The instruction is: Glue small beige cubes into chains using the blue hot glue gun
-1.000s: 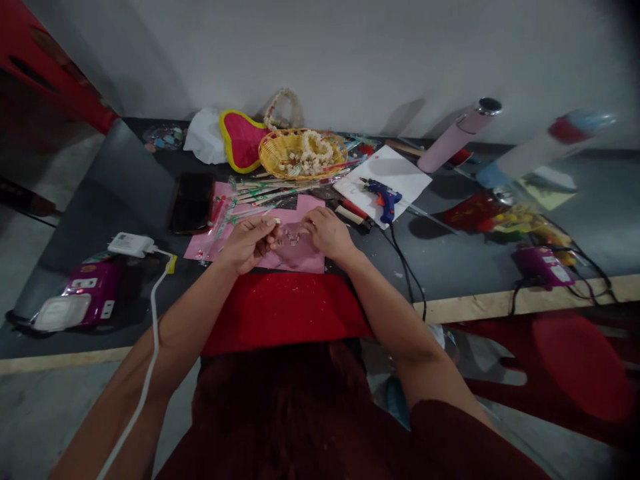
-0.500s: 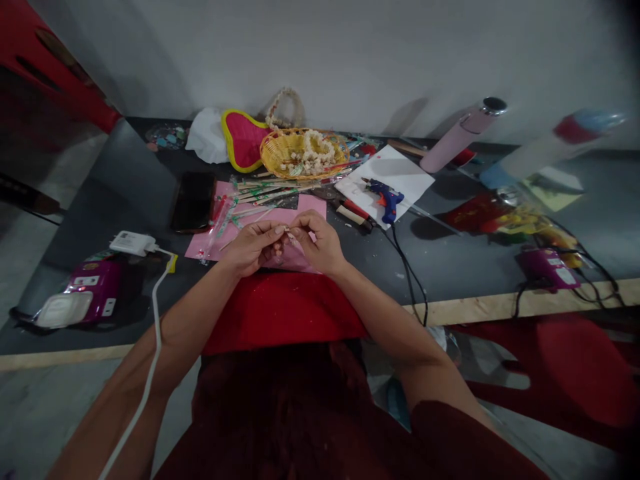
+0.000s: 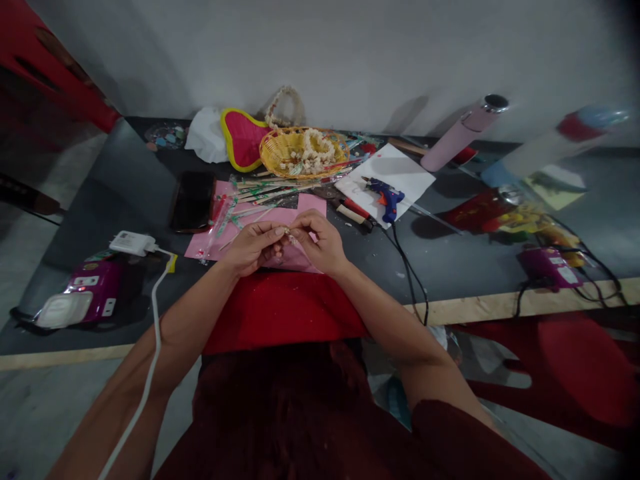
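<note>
There it is, a small pale piece, pinched between left hand and right hand, thumbs clamping from either side, neither hand nearer; its long axis I can't make out, pink paper beneath, glue gun beyond the right wrist

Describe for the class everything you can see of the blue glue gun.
The blue glue gun looks plastic, with an orange trigger and a dark, narrow nozzle pointing left and slightly toward the wall. It lies on its side on white paper. A translucent rod seems to extend from its back, and a black cord runs from its handle toward the table's front edge. Whether it is hot cannot be seen.
</note>
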Tool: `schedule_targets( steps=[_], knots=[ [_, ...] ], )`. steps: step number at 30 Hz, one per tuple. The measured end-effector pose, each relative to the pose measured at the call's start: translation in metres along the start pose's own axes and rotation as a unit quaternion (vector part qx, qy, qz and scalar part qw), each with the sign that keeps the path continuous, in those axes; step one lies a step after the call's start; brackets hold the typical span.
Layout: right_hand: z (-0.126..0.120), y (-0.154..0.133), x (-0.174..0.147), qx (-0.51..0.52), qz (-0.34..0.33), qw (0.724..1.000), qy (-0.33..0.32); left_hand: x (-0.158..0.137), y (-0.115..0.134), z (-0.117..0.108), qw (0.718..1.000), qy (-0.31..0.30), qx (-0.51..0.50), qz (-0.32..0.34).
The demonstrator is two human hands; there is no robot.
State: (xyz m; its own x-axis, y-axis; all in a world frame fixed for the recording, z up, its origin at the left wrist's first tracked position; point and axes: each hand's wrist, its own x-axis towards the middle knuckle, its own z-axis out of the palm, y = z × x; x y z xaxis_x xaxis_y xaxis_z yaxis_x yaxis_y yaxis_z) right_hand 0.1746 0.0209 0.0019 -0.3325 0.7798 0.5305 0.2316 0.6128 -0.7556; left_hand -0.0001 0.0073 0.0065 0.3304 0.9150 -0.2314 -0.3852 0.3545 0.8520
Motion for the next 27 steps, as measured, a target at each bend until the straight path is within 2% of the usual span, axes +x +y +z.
schedule_targets(
  steps=[4,10,20,27],
  knots=[
    [-0.0035,0.0045,-0.0012,0.013,-0.016,1.000,0.022,0.0003,-0.0005,-0.0024,1.000,0.001,0.003,0.001],
    [-0.0083,0.0046,-0.0007,0.030,-0.029,0.999,0.003,0.0014,-0.0015,-0.0059,1.000,-0.009,0.010,-0.003],
    [-0.0081,0.0027,-0.0032,0.070,-0.026,0.993,-0.093,-0.0015,0.0019,-0.0054,0.998,-0.041,0.030,-0.043],
    [-0.0060,0.0029,-0.0041,0.057,-0.039,0.996,-0.053,-0.0012,-0.0003,-0.0047,0.998,-0.028,0.035,-0.044]
  ],
)
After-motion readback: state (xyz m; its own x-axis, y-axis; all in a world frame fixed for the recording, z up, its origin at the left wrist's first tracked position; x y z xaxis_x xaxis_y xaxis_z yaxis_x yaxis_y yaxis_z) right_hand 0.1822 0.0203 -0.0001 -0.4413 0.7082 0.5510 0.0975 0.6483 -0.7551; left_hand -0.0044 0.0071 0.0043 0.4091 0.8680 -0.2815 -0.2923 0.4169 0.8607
